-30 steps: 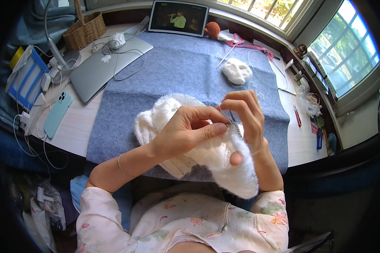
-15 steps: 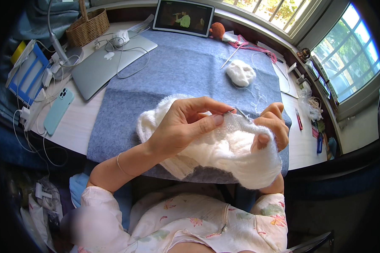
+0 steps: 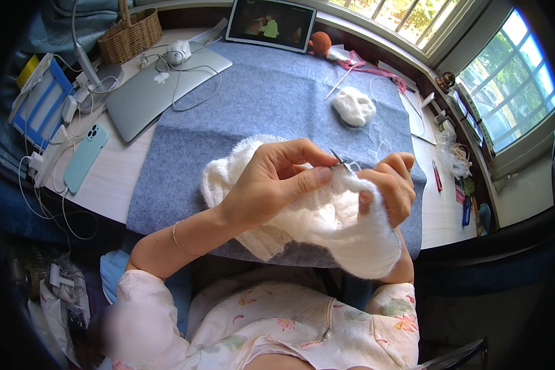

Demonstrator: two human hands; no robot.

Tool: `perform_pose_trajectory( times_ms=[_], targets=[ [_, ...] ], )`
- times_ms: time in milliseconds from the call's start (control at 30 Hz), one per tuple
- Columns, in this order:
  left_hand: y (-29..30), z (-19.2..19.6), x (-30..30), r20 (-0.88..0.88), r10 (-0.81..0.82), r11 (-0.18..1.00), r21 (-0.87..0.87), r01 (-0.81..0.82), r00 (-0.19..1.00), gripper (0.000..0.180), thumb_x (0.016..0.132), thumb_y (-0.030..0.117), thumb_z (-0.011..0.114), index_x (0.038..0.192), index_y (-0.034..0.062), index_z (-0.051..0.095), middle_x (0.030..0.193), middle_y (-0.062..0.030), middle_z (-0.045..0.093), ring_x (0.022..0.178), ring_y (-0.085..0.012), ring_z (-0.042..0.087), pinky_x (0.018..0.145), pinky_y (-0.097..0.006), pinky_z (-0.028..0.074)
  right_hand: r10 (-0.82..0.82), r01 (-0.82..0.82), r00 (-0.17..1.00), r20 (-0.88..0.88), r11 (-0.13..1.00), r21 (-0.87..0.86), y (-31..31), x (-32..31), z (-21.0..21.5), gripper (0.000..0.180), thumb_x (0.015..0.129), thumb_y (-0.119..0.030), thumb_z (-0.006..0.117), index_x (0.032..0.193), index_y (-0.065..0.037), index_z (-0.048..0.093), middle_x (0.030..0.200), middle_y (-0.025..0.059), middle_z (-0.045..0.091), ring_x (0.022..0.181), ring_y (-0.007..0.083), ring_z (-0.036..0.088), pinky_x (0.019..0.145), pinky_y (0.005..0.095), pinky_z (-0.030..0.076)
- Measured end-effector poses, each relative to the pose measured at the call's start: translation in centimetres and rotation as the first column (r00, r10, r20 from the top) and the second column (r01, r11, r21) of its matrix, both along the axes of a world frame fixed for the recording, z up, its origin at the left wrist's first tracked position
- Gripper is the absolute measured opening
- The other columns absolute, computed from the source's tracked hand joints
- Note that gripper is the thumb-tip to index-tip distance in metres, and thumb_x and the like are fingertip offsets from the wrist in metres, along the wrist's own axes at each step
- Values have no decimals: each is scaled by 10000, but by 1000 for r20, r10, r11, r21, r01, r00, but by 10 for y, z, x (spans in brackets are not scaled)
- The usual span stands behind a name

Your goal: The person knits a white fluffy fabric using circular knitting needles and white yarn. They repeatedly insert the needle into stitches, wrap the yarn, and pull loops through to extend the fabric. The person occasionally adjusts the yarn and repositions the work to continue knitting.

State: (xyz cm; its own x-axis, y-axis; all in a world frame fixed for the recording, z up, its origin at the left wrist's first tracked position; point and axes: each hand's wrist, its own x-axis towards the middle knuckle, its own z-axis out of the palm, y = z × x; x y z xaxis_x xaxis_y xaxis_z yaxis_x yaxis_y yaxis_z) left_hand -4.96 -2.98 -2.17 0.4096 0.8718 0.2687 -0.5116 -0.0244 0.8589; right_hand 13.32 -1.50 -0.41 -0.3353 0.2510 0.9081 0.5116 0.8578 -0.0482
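Observation:
A fluffy white piece of knitting [image 3: 314,225] hangs between my two hands, its left part spread on the blue felt mat [image 3: 179,166]. My left hand [image 3: 290,172] pinches its top edge by a dark knitting needle [image 3: 337,158], whose pointed tip sticks up past the thumb and forefinger. My right hand [image 3: 390,190] is curled around the knitting's right end, thumb against the fabric, close to where the needles meet. Its own needle is mostly hidden by fingers and wool. Behind the hands lies a white ball of yarn [image 3: 354,106], with thin loose strands trailing toward the right hand.
A silver laptop [image 3: 166,92] with cables and a teal phone [image 3: 86,159] lie at the left, near a wicker basket [image 3: 129,36]. At the back stands a tablet [image 3: 269,26]. A spare needle [image 3: 337,82] and pink tape [image 3: 376,69] lie beyond the yarn.
My right hand has moved left, closer to the left hand, carrying the knitting's right end with it. A needle tip now points up above my left fingertips.

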Motion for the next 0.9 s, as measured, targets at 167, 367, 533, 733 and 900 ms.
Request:
perform_pose_trajectory(
  times_ms=[167, 367, 533, 733, 900],
  targets=[
    [-3, 1, 7, -123, -41, 999, 19, 43, 992, 127, 830, 46, 586, 952, 12, 594, 902, -37, 595, 812, -80, 578, 740, -220, 477, 265, -260, 963, -51, 860, -439, 4, -11, 8, 666, 582, -615, 680, 840, -10, 577, 804, 115, 492, 760, 248, 487, 680, 351, 402],
    [-3, 0, 5, -60, 40, 997, 62, -36, 997, 156, 832, 37, 568, 986, 15, 578, 912, -42, 577, 824, -79, 576, 722, -211, 481, -85, 83, 996, -34, 995, -49, -9, 6, 8, 403, 591, -426, 725, 795, -84, 660, 706, 21, 419, 656, 172, 378, 560, 273, 306],
    [-2, -2, 10, 25, 186, 969, 160, -188, 982, 214, 844, 56, 577, 1058, 55, 566, 917, -17, 547, 668, -4, 515, 571, -134, 442, -108, 107, 993, -54, 994, -25, -10, 4, 4, 293, 573, -329, 712, 757, -102, 686, 666, -1, 410, 639, 150, 361, 549, 258, 289],
    [1, -2, 3, -47, 77, 978, 195, -66, 996, 183, 840, 23, 554, 1018, 10, 597, 960, -62, 570, 823, -90, 572, 722, -216, 495, 103, -111, 993, -57, 981, -160, -15, -3, 9, 257, 564, -230, 711, 774, -89, 665, 687, 18, 448, 659, 171, 408, 564, 269, 330],
    [-2, 3, 4, -117, 39, 992, 123, -25, 992, 176, 843, 25, 557, 1008, 0, 613, 970, -78, 601, 840, -92, 576, 743, -220, 491, 88, -108, 984, -157, 986, -124, -4, -1, 0, 285, 687, -280, 670, 726, -48, 509, 701, 71, 452, 629, 194, 436, 553, 301, 344]
  ],
)
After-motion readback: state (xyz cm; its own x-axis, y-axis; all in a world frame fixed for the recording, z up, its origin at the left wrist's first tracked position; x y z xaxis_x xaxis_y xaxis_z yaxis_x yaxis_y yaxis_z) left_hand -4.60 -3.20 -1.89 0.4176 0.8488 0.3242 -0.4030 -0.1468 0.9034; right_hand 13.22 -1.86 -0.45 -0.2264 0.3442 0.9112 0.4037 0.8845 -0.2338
